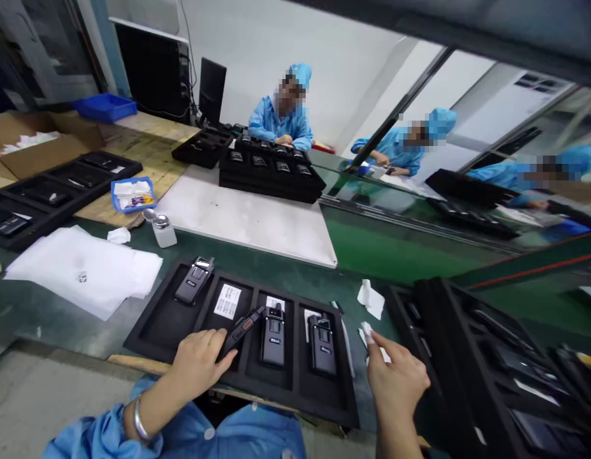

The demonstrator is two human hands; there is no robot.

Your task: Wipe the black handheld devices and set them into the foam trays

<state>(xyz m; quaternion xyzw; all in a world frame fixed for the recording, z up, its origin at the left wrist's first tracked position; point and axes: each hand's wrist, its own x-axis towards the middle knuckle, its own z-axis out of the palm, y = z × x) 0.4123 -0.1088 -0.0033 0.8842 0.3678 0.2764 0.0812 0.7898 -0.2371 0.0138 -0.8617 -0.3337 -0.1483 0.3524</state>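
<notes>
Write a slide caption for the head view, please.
Left hand holds a black radio over a black tray; right hand pinches a white scrap.

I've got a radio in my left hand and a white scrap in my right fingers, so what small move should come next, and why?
Probably bring the white scrap across to the handheld radio: your left hand holds the radio over the black tray, while your right hand holds the scrap beside the tray.
</notes>
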